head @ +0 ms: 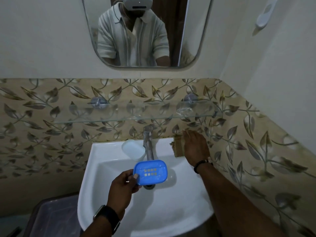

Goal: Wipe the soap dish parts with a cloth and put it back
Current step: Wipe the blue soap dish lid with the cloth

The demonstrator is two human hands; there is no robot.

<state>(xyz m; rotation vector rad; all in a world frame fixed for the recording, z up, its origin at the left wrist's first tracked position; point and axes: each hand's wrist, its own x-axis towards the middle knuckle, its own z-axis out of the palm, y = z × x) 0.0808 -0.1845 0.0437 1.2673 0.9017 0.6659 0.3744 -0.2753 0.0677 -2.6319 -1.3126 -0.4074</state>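
Observation:
My left hand (123, 185) pinches the near left corner of a blue soap dish tray (150, 171) with small square drain holes, holding it over the white sink (109, 194). The white soap dish base (132, 149) rests on the sink's back rim, left of the tap. My right hand (195, 147) lies flat, fingers stretched out, on a folded tan cloth (177, 147) at the sink's back right corner. The hand covers much of the cloth.
A chrome tap (148, 142) stands at the sink's back centre, between the base and the cloth. A glass shelf (133, 115) juts from the leaf-patterned tiles above. A mirror hangs higher up. A clear plastic bin (51, 219) sits at the lower left.

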